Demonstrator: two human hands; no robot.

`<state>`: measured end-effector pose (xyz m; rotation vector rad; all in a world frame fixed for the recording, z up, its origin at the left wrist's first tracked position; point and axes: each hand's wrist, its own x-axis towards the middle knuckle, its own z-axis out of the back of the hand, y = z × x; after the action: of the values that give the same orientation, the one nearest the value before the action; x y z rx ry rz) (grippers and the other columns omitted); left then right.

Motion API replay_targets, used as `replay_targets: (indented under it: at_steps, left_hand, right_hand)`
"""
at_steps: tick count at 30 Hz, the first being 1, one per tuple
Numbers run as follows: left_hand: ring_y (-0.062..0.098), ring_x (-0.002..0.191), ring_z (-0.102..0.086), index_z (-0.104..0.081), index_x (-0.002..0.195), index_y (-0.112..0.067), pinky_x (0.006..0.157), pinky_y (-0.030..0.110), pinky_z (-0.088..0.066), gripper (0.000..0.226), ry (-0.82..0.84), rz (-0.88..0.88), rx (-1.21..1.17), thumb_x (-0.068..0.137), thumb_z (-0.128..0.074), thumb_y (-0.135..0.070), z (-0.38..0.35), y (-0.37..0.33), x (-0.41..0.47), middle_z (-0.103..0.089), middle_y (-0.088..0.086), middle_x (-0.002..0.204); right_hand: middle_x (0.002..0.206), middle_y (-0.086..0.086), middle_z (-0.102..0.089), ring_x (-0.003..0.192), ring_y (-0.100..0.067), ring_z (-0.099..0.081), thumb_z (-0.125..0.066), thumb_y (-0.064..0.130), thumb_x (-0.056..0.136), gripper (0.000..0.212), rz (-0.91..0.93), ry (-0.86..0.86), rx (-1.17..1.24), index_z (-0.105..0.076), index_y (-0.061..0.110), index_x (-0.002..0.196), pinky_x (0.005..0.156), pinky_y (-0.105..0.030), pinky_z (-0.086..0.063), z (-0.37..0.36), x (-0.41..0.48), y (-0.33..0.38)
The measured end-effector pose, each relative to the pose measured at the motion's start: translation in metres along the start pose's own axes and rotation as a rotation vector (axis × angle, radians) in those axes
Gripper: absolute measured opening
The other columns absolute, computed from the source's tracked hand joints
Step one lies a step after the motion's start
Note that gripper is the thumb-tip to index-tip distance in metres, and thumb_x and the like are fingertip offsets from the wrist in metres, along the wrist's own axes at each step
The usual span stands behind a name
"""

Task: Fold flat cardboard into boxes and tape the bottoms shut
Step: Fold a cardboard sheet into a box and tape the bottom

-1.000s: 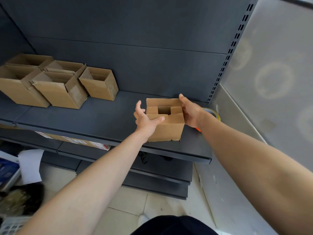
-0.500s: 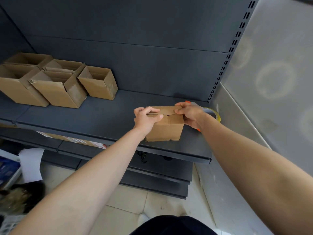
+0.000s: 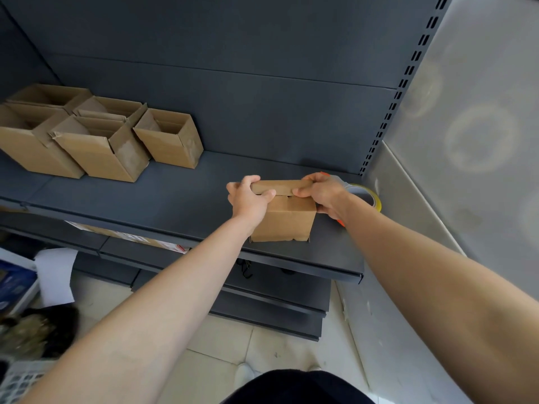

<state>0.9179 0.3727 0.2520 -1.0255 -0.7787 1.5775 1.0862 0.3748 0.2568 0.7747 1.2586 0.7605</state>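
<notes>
One small cardboard box [image 3: 283, 223] is standing toward the right end of the dark shelf [image 3: 186, 199]. The left hand [image 3: 249, 199] and the right hand [image 3: 322, 193] are each curling their fingers round its top flap. Five open boxes [image 3: 170, 138] are sitting at the left, and one tape roll [image 3: 369, 196] is lying just behind the right hand.

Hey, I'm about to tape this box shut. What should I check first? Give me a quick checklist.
1. The box stands on the shelf: ok.
2. The left hand holds the top flap: ok.
3. The right hand holds that flap too: ok.
4. Flaps closed flush: cannot tell, fingers cover part of the seam.
5. The tape roll lies close, just behind the right hand: ok.
6. A hand free to take the tape: not ok, both are gripping the flap.
</notes>
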Motion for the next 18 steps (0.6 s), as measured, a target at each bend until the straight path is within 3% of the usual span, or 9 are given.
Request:
replay_targets:
  at_steps: [8, 12, 15, 18]
  left_hand:
    - [0.019, 0.102, -0.058, -0.057, 0.107, -0.028, 0.088, 0.036, -0.052, 0.038, 0.043, 0.02, 0.001, 0.075, -0.078, -0.027, 0.011, -0.002, 0.015, -0.055, 0.0, 0.119]
    - [0.018, 0.095, -0.06, -0.059, 0.104, -0.02, 0.08, 0.031, -0.051, 0.038, 0.035, 0.111, -0.04, 0.073, -0.08, -0.021, 0.013, -0.007, 0.019, -0.061, 0.0, 0.11]
    - [0.02, 0.097, -0.058, -0.057, 0.1, -0.018, 0.08, 0.032, -0.05, 0.033, 0.047, 0.135, -0.053, 0.075, -0.078, -0.018, 0.01, -0.008, 0.02, -0.057, 0.002, 0.115]
    - [0.022, 0.102, -0.056, -0.055, 0.1, -0.018, 0.088, 0.036, -0.05, 0.031, 0.054, 0.129, -0.033, 0.077, -0.076, -0.016, 0.008, -0.009, 0.021, -0.052, 0.002, 0.121]
  right_hand:
    - [0.113, -0.007, -0.064, 0.105, -0.024, -0.063, -0.073, 0.008, 0.082, 0.032, -0.027, -0.005, -0.098, -0.058, 0.017, 0.109, 0.092, -0.042, -0.054, -0.001, 0.003, 0.009]
    - [0.107, -0.005, -0.064, 0.101, -0.023, -0.062, -0.072, 0.006, 0.083, 0.029, -0.019, -0.012, -0.141, -0.059, 0.018, 0.107, 0.09, -0.041, -0.054, -0.002, 0.003, 0.012]
    - [0.101, -0.003, -0.064, 0.097, -0.02, -0.061, -0.068, 0.011, 0.088, 0.025, 0.002, 0.046, -0.01, -0.06, 0.017, 0.11, 0.086, -0.034, -0.053, 0.009, 0.001, 0.004]
    - [0.105, -0.006, -0.062, 0.1, -0.023, -0.058, -0.062, 0.023, 0.092, 0.03, 0.068, -0.202, -0.02, -0.062, 0.009, 0.118, 0.081, -0.032, -0.046, 0.03, 0.009, -0.006]
